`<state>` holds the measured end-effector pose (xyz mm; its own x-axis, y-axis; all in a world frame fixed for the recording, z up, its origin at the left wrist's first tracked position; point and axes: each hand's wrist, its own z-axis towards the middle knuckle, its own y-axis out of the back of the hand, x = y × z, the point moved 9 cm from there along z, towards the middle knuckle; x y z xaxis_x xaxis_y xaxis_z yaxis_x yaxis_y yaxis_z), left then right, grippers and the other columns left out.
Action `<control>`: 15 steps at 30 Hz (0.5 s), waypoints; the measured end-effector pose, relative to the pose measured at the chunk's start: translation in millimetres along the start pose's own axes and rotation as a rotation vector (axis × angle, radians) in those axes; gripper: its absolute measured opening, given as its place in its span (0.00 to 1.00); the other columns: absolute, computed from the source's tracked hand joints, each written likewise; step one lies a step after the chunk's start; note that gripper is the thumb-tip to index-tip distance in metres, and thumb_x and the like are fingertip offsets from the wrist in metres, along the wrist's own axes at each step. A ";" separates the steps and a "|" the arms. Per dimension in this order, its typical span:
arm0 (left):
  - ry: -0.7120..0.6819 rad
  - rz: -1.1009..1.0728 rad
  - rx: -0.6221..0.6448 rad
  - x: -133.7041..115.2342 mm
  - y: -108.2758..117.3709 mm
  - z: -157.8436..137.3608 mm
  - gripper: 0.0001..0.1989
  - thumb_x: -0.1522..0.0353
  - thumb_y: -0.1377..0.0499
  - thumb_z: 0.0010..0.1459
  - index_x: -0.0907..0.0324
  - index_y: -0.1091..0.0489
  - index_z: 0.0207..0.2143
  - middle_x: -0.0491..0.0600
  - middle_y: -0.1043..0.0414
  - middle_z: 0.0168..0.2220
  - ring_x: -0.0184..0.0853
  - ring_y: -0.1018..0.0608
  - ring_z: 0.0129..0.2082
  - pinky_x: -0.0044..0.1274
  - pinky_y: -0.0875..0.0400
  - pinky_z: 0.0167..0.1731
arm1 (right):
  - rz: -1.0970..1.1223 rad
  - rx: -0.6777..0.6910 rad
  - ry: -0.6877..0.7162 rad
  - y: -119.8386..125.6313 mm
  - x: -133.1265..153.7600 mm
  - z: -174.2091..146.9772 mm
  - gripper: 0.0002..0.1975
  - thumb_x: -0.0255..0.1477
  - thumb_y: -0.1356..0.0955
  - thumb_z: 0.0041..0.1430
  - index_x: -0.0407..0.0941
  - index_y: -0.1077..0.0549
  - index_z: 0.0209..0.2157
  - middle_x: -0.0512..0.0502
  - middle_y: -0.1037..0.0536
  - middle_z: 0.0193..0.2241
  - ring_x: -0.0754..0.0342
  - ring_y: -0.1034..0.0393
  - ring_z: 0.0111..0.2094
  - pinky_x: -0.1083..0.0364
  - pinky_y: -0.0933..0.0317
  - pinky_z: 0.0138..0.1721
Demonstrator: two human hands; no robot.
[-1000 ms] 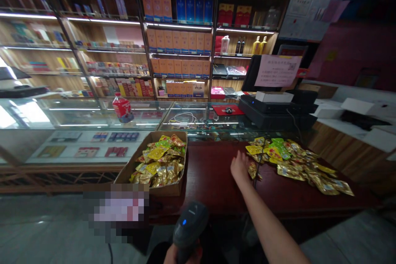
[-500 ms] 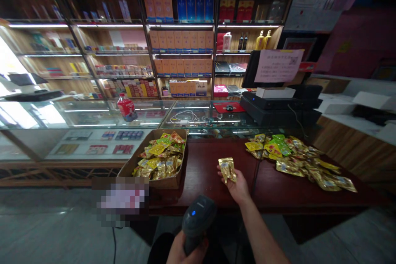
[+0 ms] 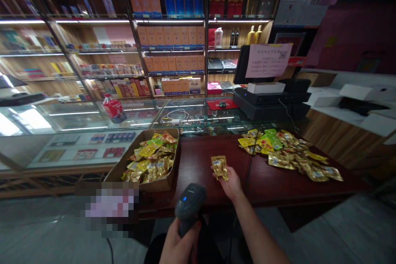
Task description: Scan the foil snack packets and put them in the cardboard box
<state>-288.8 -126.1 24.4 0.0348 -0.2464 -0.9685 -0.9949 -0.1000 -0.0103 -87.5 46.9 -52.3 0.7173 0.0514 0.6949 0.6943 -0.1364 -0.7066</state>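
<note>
My left hand [image 3: 181, 241] is wrapped round the handle of a dark barcode scanner [image 3: 192, 198], which shows a blue light on top. The scanner's head leans towards the packet on the right. My right hand [image 3: 231, 183] holds a small gold foil snack packet [image 3: 219, 167] between thumb and fingers, low over the dark red tabletop [image 3: 198, 152]. To the left, a cardboard box [image 3: 173, 181] is filled with gold, yellow and green snack packets [image 3: 150, 159]. A loose heap of similar packets [image 3: 284, 152] lies on the right part of the table.
Behind the table runs a glass display counter [image 3: 145, 111] with a red-labelled bottle [image 3: 114, 108], a white cable [image 3: 175, 116] and a mouse on a red pad [image 3: 227, 104]. A monitor with a pink sheet [image 3: 268, 61] stands at the right. Shelves with orange boxes [image 3: 170, 37] line the wall.
The whole view has shifted, so the surroundings sit further left in the picture. The scanner has risen slightly. Both hands keep their hold on the scanner and the packet.
</note>
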 end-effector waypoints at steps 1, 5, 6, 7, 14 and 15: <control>-0.006 -0.004 0.002 0.1 -0.2 0.6 0.28 0.46 0.34 0.46 0.61 0.30 0.34 0.37 0.39 0.13 0.25 0.38 0.10 0.17 0.44 0.12 | 0.002 -0.002 0.003 1.5 -0.8 1.1 0.14 0.38 0.31 0.53 0.46 0.23 0.38 0.42 0.15 0.38 0.42 0.21 0.44 0.43 0.28 0.43; -0.013 0.010 -0.003 2.1 1.2 1.0 0.28 0.45 0.35 0.47 0.62 0.30 0.32 0.38 0.40 0.14 0.24 0.38 0.11 0.17 0.43 0.13 | 0.024 -0.003 -0.026 5.3 -4.3 4.2 0.12 0.36 0.32 0.55 0.47 0.23 0.38 0.43 0.15 0.38 0.42 0.20 0.43 0.42 0.28 0.43; -0.010 0.010 -0.008 2.6 1.9 0.8 0.28 0.45 0.34 0.46 0.62 0.30 0.31 0.38 0.39 0.15 0.24 0.38 0.11 0.17 0.43 0.13 | 0.033 -0.002 -0.038 5.5 -4.9 4.5 0.12 0.36 0.33 0.56 0.46 0.22 0.38 0.43 0.15 0.38 0.42 0.20 0.43 0.43 0.28 0.43; -0.007 0.007 -0.011 3.0 2.3 0.4 0.28 0.45 0.34 0.46 0.61 0.30 0.31 0.38 0.39 0.15 0.24 0.38 0.11 0.17 0.43 0.12 | 0.043 -0.002 -0.048 5.4 -5.1 4.5 0.12 0.35 0.34 0.57 0.45 0.21 0.37 0.43 0.15 0.38 0.43 0.20 0.42 0.44 0.28 0.43; -0.003 -0.034 -0.019 2.8 3.9 -0.3 0.27 0.46 0.34 0.46 0.61 0.30 0.31 0.37 0.41 0.16 0.24 0.38 0.12 0.17 0.42 0.12 | 0.096 -0.017 -0.090 8.4 -8.0 5.7 0.14 0.33 0.37 0.60 0.44 0.21 0.37 0.42 0.14 0.38 0.44 0.19 0.42 0.46 0.29 0.43; -0.006 -0.028 -0.019 2.9 4.4 0.4 0.27 0.46 0.34 0.46 0.61 0.30 0.31 0.37 0.41 0.16 0.24 0.39 0.12 0.17 0.43 0.12 | 0.076 -0.009 -0.080 9.2 -7.8 6.5 0.14 0.34 0.36 0.60 0.44 0.21 0.38 0.42 0.14 0.38 0.43 0.20 0.43 0.44 0.29 0.45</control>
<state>-293.1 -126.8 21.5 0.0623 -0.2377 -0.9693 -0.9916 -0.1248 -0.0331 -86.3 51.7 -65.1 0.7707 0.1190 0.6260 0.6372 -0.1521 -0.7555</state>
